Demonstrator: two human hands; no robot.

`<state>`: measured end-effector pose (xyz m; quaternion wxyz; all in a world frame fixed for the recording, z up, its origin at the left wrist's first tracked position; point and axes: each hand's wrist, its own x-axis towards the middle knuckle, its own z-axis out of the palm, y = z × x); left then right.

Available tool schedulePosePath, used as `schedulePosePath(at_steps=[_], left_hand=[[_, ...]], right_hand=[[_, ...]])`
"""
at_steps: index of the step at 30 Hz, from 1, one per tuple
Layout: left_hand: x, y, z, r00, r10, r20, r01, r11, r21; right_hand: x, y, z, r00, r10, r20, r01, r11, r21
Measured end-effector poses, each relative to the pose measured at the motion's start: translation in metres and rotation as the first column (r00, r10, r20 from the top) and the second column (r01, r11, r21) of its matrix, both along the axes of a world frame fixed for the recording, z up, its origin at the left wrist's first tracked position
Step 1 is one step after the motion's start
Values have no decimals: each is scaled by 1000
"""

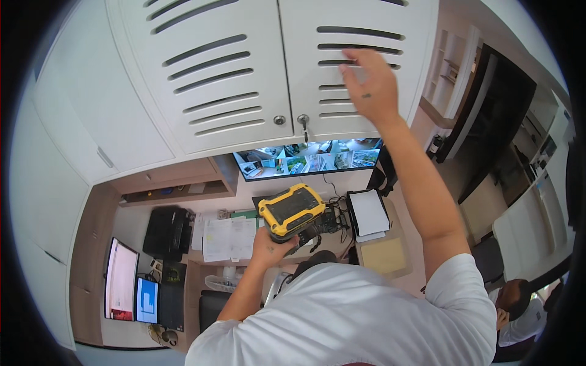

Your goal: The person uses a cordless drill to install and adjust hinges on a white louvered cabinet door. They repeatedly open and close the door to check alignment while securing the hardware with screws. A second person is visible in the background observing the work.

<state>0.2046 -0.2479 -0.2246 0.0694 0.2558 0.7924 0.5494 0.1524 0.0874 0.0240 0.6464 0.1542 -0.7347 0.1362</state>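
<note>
My left hand (268,249) grips a yellow-and-black rugged rectangular device (292,209), held above the desk. My right hand (372,82) is raised in front of the right white cabinet door (305,36), its fingers curved and apart with nothing in them, by the horizontal slots; whether the fingertips touch the door I cannot tell. Below it, a key (304,129) sits in that door's lock. The left door (220,43) has a similar lock.
A wall screen (308,158) shows camera feeds above the desk (394,213) with papers (229,238), a tray (367,212), cables and a black printer (163,232). Monitors (119,277) and a fan (223,282) stand lower left; other people (522,311) sit lower right.
</note>
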Motion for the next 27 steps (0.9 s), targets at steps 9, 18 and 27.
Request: schedulePosePath(at_steps=[9, 18, 27], left_hand=[[-4, -8, 23, 991, -54, 121, 1, 915, 404], [-18, -23, 82, 1000, 9, 29, -23, 853, 522], [-20, -33, 118, 996, 66, -59, -20, 819, 574]], right_hand=[[7, -35, -58, 956, -215, 201, 197, 975, 106], [14, -56, -74, 840, -385, 382, 364, 922, 131], [29, -46, -67, 835, -355, 420, 304, 934, 185]])
